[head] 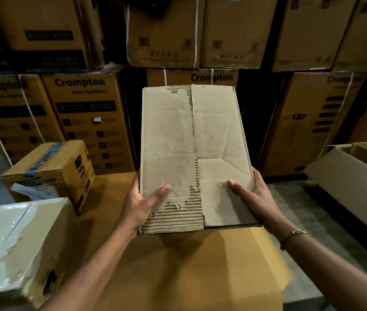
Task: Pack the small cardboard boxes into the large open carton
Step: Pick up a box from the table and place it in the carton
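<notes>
I hold a worn, plain cardboard box (pixel 191 149) in the air in front of me, its torn top flaps facing up. My left hand (pixel 142 207) grips its near left edge, thumb on top. My right hand (pixel 252 198) grips the near right edge, thumb on top. The large open carton (pixel 353 176) stands at the right edge of view, flap hanging toward me; its inside is mostly out of frame. Two more small boxes sit at the left: one with blue tape (pixel 50 169) and a taped one (pixel 18 245) nearer me.
A flat brown cardboard surface (pixel 189 272) lies under the held box. Stacked printed cartons (pixel 88 117) form a wall close behind. Bare concrete floor (pixel 308 209) shows between the flat cardboard and the open carton.
</notes>
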Motion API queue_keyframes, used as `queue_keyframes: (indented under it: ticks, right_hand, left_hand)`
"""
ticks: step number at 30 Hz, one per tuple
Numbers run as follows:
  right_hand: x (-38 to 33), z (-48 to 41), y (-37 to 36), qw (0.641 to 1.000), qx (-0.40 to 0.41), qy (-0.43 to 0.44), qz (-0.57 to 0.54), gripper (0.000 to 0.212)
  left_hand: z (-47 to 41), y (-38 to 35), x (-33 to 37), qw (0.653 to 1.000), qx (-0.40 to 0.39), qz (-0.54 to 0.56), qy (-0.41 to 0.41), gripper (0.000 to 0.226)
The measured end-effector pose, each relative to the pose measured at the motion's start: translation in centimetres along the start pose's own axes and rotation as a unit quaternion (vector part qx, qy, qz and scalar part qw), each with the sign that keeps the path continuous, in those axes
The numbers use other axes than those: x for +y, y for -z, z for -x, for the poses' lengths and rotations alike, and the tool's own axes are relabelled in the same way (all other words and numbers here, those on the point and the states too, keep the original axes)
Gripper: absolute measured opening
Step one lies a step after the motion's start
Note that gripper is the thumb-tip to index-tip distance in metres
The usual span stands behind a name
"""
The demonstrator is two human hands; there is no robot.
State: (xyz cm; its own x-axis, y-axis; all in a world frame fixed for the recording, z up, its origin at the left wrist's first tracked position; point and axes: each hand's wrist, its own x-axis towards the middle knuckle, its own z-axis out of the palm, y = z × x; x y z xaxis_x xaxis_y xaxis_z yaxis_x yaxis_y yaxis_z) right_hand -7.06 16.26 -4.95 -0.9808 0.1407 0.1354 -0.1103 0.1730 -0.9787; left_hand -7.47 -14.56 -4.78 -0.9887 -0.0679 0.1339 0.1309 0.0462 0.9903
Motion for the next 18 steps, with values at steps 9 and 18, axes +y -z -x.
queue_keyframes:
  ticks: [9,18]
  right_hand:
    - [-1.3,0.2,10.0,0.998,0.065,0.015,0.002,0.090]
    - [-1.9,2.0,29.4,0.989,0.140,0.044,0.013,0.076]
  left_hand:
    - [-1.2,-9.7,2.5,0.996,-0.060,0.009,-0.061,0.076]
    - [-0.1,-29.5,6.5,0.986,-0.123,0.022,-0.108,0.060]
